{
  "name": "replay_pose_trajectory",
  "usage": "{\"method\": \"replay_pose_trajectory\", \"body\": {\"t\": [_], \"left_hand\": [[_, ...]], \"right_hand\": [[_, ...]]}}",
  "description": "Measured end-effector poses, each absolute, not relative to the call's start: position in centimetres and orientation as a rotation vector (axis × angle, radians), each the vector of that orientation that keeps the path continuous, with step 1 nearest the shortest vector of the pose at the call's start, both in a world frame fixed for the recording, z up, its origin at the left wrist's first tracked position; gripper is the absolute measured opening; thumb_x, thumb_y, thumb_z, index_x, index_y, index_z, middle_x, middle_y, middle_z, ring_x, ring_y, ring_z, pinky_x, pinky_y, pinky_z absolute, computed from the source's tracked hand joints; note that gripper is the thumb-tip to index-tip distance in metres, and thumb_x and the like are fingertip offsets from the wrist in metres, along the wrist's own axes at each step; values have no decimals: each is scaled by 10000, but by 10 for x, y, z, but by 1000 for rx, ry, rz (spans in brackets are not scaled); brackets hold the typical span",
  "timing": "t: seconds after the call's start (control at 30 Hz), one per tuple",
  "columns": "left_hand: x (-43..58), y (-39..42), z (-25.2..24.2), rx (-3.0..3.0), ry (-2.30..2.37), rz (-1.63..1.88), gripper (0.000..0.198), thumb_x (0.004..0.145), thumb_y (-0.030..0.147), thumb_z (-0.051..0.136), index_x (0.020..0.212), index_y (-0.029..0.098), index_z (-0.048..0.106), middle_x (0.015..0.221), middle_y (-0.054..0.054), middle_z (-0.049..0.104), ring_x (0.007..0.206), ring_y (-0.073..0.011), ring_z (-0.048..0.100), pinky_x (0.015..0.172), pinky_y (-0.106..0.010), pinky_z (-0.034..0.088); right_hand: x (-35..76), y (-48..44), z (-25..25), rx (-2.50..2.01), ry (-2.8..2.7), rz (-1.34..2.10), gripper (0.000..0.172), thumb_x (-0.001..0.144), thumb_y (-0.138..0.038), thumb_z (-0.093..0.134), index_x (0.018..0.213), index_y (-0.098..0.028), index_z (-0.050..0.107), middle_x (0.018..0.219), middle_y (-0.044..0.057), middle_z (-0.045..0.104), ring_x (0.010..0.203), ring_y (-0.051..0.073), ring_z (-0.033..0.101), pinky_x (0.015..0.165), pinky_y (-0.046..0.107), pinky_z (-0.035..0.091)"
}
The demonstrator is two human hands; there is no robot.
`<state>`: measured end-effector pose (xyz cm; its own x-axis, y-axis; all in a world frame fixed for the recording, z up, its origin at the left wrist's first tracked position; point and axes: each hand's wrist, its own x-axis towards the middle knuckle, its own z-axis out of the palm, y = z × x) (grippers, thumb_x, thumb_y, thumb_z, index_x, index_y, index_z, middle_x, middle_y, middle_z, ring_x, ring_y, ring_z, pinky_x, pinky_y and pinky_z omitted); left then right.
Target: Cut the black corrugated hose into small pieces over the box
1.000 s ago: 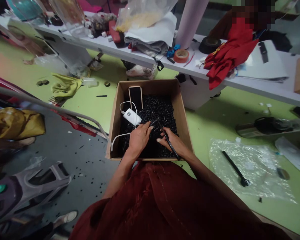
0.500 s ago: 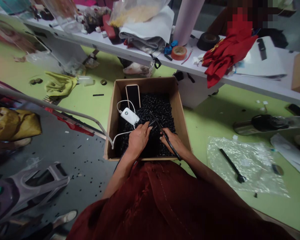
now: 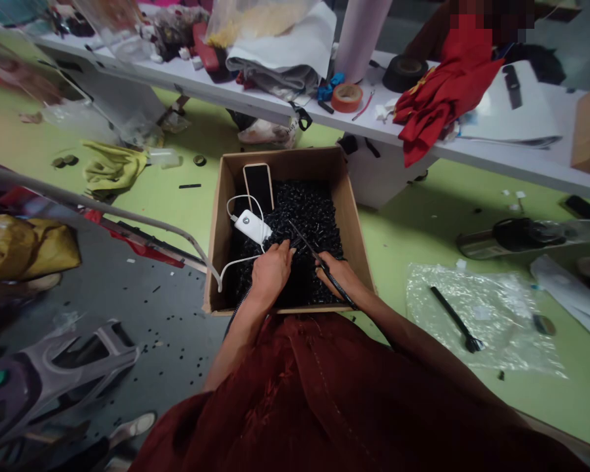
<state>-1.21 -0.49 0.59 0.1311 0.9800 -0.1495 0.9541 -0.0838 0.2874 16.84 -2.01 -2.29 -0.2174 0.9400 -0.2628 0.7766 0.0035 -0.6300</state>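
A cardboard box [image 3: 354,229] on my lap is full of small black pieces [image 3: 309,210]. My left hand [image 3: 271,272] rests on the pile near the box's front, its fingers pinched on one small black piece. My right hand [image 3: 338,272] is closed round a thin black rod [image 3: 319,261] that slants up to the left across the pile, its tip close to the left fingers. A phone [image 3: 257,185] leans in the box's far left corner, and a white power bank [image 3: 252,226] with a white cable lies in front of it.
A long white table [image 3: 501,160] runs behind, crowded with red cloth [image 3: 440,98], an orange tape roll [image 3: 347,97], a black tape roll [image 3: 403,71] and bags. A clear plastic sheet [image 3: 482,321] with a black tool [image 3: 455,319] lies on the green floor at right. A person stands at the table.
The view has drifted slightly up and right. Both hands stay on the pile; the right hand has drawn a little closer to the left, with the rod still in it.
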Motion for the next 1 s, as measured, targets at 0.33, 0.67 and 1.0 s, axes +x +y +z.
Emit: {"method": "replay_pose_trajectory", "body": {"t": [0.33, 0.67, 1.0], "left_hand": [[-11, -4, 2, 2099, 1900, 131, 404, 961, 393, 322, 1226, 216, 571, 1031, -98, 676, 832, -207, 673, 711, -282, 481], [-16, -2, 1, 1897, 1829, 450, 404, 955, 320, 378, 1277, 154, 556, 1178, -115, 648, 1061, -209, 618, 919, -305, 457], [-15, -3, 2, 1862, 1854, 503, 407, 952, 317, 382, 1307, 167, 510, 1248, -121, 623, 1089, -224, 616, 924, -333, 461]], "right_hand": [[173, -18, -30, -1750, -2002, 989, 152, 828, -250, 463, 930, -230, 574, 755, 21, 658, 711, 187, 640, 681, 272, 441], [178, -19, -25, -1671, -1834, 1106, 324, 881, -439, 463, 1118, -226, 519, 800, 23, 657, 711, 187, 634, 682, 303, 466], [178, -16, -27, -1624, -1895, 1057, 432, 862, -440, 502, 1219, -198, 508, 984, 67, 661, 854, 211, 629, 776, 339, 474]]}}
